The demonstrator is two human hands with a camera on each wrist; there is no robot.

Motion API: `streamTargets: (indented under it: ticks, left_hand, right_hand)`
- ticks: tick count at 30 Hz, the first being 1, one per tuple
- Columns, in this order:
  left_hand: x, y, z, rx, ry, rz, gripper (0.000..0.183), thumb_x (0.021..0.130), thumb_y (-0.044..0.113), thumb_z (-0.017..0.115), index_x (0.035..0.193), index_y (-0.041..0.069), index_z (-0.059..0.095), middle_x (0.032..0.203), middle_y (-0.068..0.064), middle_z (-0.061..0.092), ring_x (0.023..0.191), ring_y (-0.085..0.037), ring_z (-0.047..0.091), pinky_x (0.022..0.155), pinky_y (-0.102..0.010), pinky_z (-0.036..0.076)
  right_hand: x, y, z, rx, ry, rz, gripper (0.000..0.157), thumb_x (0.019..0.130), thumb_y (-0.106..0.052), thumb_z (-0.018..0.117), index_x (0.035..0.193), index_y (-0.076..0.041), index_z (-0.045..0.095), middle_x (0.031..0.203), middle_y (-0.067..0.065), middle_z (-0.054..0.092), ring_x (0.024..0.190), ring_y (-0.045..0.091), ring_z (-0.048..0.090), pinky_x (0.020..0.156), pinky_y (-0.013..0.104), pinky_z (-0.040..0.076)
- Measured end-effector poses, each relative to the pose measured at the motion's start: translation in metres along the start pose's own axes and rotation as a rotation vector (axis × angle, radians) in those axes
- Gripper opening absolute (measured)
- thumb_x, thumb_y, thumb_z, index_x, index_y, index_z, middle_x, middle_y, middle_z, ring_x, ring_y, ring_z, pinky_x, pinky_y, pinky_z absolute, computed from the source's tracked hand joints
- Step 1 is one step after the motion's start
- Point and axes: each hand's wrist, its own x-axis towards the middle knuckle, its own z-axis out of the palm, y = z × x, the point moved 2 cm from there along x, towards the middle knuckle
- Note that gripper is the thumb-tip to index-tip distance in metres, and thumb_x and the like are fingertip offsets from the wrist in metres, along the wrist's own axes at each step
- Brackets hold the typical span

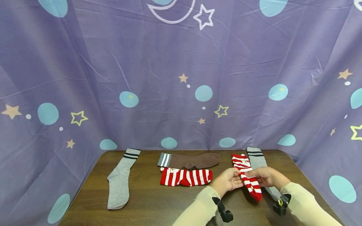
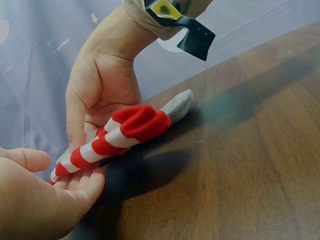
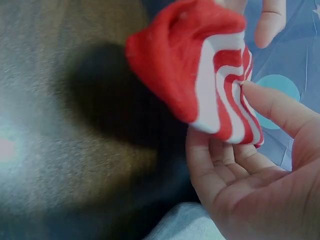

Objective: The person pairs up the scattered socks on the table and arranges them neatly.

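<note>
While the brown sock [image 1: 195,160] lies lengthwise on the surface [image 1: 152,204], the held sock [image 1: 251,185], red and white, is to its right, between the two hands. The held sock's red toe points toward the person, nearer than the brown sock, and hangs clear of the surface over its own shadow; whether its cuff touches anything, I cannot tell. The right hand [image 1: 267,176] pinches the held sock's right edge, thumb on top and fingers beneath. The left hand [image 1: 228,180], just past the brown sock's toe end and nearer the person, is palm up, its extended fingers under the held sock's left edge and its thumb apart from the fabric. The right gray sock [image 1: 256,160], farther right of the brown sock, runs beneath the right hand. The striped sock [image 1: 186,177] lies just in front of the brown sock; the left gray sock [image 1: 120,185] lies well to its left.
</note>
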Motion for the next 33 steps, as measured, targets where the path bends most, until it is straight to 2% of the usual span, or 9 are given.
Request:
streamTargets:
  ticks: [4,10,16,23,33]
  left_hand:
    - [0.0,0.001,0.002,-0.009,0.003,0.003,0.006,0.085,0.004,0.052,0.089,0.002,0.055,0.111,-0.022,0.066,0.126,-0.041,0.059,0.117,-0.055,0.04]
    - [0.006,0.004,0.001,-0.027,0.02,0.016,0.009,0.088,0.004,0.055,0.093,-0.001,0.062,0.117,-0.023,0.067,0.128,-0.041,0.057,0.117,-0.053,0.04]
    - [0.01,0.004,-0.002,-0.036,0.026,0.007,0.017,0.09,0.003,0.059,0.103,-0.006,0.065,0.123,-0.025,0.066,0.131,-0.041,0.056,0.119,-0.051,0.039]
    - [0.009,0.004,-0.001,-0.044,0.035,-0.007,0.016,0.09,0.002,0.063,0.104,-0.007,0.063,0.124,-0.025,0.067,0.13,-0.038,0.058,0.117,-0.049,0.042]
    - [0.013,0.004,-0.002,-0.059,0.023,-0.005,0.021,0.091,0.0,0.062,0.11,-0.01,0.064,0.132,-0.027,0.065,0.131,-0.038,0.058,0.116,-0.048,0.043]
  right_hand:
    - [0.001,-0.005,-0.003,0.009,0.0,0.003,0.029,0.094,-0.016,0.065,0.111,0.006,0.058,0.09,0.0,0.073,0.086,0.016,0.07,0.083,0.034,0.058]
    - [0.002,-0.013,-0.008,0.016,-0.034,-0.02,0.034,0.095,-0.016,0.067,0.116,0.007,0.056,0.093,-0.001,0.073,0.089,0.014,0.07,0.086,0.032,0.058]
    - [0.003,-0.012,-0.009,0.037,-0.072,-0.034,0.024,0.097,-0.016,0.063,0.114,0.001,0.059,0.093,-0.002,0.074,0.089,0.013,0.071,0.086,0.031,0.058]
    - [0.004,-0.006,-0.006,0.056,-0.123,-0.067,0.019,0.099,-0.019,0.062,0.111,-0.005,0.064,0.094,-0.004,0.076,0.09,0.012,0.072,0.086,0.032,0.059]
    - [0.004,-0.003,-0.004,0.052,-0.26,-0.129,0.013,0.102,-0.018,0.055,0.11,-0.013,0.065,0.097,-0.005,0.076,0.093,0.011,0.071,0.087,0.031,0.058]
